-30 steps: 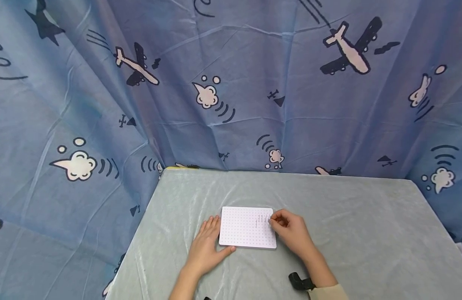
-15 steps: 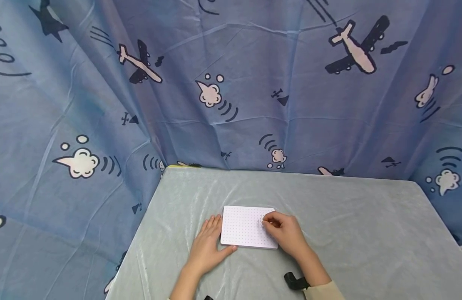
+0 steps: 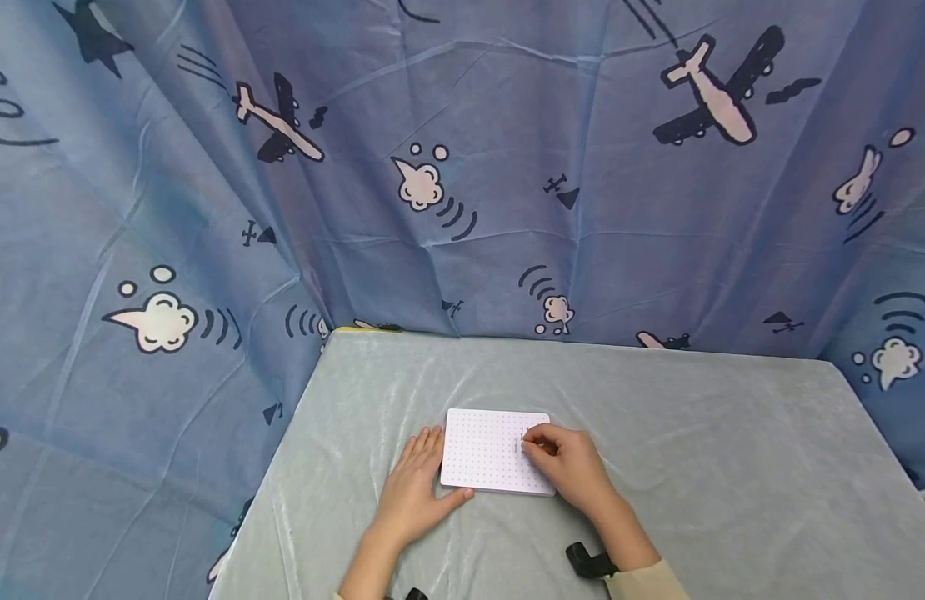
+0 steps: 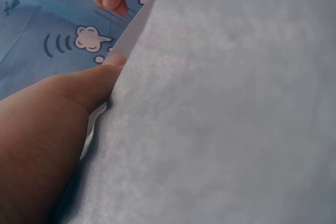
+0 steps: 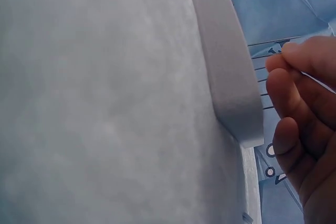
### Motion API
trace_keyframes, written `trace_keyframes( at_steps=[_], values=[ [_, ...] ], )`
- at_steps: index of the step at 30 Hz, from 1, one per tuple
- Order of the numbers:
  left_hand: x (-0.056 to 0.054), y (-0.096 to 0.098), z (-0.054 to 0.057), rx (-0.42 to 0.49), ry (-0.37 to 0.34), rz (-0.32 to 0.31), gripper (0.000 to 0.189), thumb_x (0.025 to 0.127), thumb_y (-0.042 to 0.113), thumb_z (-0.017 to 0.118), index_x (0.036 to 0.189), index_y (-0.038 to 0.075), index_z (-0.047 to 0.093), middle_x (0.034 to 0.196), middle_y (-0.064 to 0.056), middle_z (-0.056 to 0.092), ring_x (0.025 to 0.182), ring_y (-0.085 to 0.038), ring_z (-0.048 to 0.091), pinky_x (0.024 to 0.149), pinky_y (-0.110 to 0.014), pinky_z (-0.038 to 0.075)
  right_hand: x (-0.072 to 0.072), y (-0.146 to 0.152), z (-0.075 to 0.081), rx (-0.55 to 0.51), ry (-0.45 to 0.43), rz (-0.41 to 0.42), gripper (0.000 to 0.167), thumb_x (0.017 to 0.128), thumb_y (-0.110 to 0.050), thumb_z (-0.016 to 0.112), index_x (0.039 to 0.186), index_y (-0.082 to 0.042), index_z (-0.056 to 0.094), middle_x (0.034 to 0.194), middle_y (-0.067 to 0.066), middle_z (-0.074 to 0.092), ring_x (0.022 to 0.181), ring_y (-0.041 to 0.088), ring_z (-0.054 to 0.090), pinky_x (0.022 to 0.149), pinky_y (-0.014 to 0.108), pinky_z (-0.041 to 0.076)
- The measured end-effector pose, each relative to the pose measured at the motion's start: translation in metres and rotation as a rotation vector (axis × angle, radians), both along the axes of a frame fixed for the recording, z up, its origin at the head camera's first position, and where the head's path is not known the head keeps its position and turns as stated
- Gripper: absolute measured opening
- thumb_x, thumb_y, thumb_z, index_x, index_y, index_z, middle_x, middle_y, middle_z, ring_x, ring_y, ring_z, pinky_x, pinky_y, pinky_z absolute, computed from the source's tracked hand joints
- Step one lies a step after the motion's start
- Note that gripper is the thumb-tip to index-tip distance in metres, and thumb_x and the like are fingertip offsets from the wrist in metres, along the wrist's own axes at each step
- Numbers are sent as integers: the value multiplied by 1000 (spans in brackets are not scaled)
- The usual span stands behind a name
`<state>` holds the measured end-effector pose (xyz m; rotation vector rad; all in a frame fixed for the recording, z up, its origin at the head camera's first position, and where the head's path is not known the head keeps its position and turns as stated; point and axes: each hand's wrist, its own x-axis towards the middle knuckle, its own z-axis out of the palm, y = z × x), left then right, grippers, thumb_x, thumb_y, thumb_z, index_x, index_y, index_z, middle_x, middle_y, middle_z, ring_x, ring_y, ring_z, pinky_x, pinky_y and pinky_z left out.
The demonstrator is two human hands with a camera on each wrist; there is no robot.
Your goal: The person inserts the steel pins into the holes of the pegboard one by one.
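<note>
A white board (image 3: 477, 450) dotted with rows of small holes lies on the cloth-covered table. My left hand (image 3: 412, 496) lies flat along its left side, fingers straight, with the thumb (image 4: 114, 61) at the near edge. Over the board's right part is my right hand (image 3: 575, 468), thumb and forefinger pinching a thin pin (image 5: 261, 56) that stands at the board. Several other thin pins (image 5: 268, 107) rise from the board in a row beside the fingertips, seen in the right wrist view. From the head, the right hand covers most of this row.
The table (image 3: 702, 450) is covered in pale grey-green plush cloth. Behind and to both sides hangs a blue curtain (image 3: 492, 192) printed with aeroplanes and clouds. A black wrist camera (image 3: 588, 562) sits on the right wrist, near the cloth.
My right hand has moved left from the board's right edge in over the board, where it now covers pins that showed before. The left hand stays in place beside the board.
</note>
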<state>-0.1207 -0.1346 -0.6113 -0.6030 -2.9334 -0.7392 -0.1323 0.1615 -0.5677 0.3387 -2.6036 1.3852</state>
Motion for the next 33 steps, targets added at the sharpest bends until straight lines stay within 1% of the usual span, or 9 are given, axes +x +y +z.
trace_keyframes(
  at_steps=[6, 11, 15, 18, 21, 25, 29, 33],
  values=[
    [0, 0, 1, -2, -5, 1, 111, 91, 76, 72, 167, 1, 41, 173, -14, 39, 165, -27, 27, 138, -39, 15, -1, -1, -5, 38, 3, -7, 15, 93, -7, 87, 93, -21, 80, 73, -15, 64, 59, 3, 51, 53, 22, 48],
    [-1, 0, 2, 7, -2, -1, 111, 92, 76, 71, 167, 1, 41, 173, -14, 39, 165, -28, 27, 138, -41, 15, -2, -3, -5, 62, 17, -22, 15, 94, -9, 87, 92, -22, 79, 75, -14, 66, 54, 1, 47, 49, 22, 44],
    [0, 0, 2, 13, 18, -9, 109, 91, 74, 74, 165, -1, 44, 172, -16, 41, 164, -30, 30, 137, -43, 18, 0, -4, -4, 63, 12, -40, 16, 94, -9, 86, 90, -22, 77, 74, -14, 65, 54, 1, 46, 48, 22, 43],
    [0, 0, 2, 9, 39, -14, 109, 91, 73, 75, 163, -3, 46, 170, -18, 44, 162, -32, 33, 137, -45, 21, 1, -4, -4, 69, 16, -42, 15, 94, -9, 85, 90, -21, 78, 76, -14, 66, 56, 1, 49, 49, 22, 45],
    [1, 0, 2, 11, 50, -16, 108, 91, 73, 75, 163, -4, 47, 169, -19, 44, 162, -33, 34, 137, -46, 22, 2, -4, -4, 84, 23, -43, 10, 94, -11, 85, 92, -18, 79, 76, -14, 66, 59, 1, 52, 53, 22, 47],
    [1, 0, 3, 13, 21, -10, 110, 91, 75, 73, 165, -2, 44, 171, -17, 41, 163, -30, 30, 138, -43, 18, 2, -3, -5, 96, 19, -47, 7, 94, -10, 85, 93, -15, 80, 73, -15, 63, 62, 1, 53, 56, 22, 49],
    [1, 0, 5, 11, -2, -7, 111, 91, 76, 72, 166, -1, 42, 173, -15, 39, 164, -28, 28, 138, -40, 14, 1, -2, -3, 100, -13, -44, 7, 93, -9, 85, 91, -14, 80, 73, -14, 64, 63, 2, 55, 57, 23, 50],
    [1, 1, 3, 12, 10, -7, 111, 91, 75, 73, 165, -1, 43, 172, -16, 41, 164, -29, 29, 138, -41, 16, 1, 1, 0, 112, -42, -53, 6, 93, -10, 86, 92, -14, 81, 75, -13, 67, 66, 2, 57, 59, 23, 52]
  ],
)
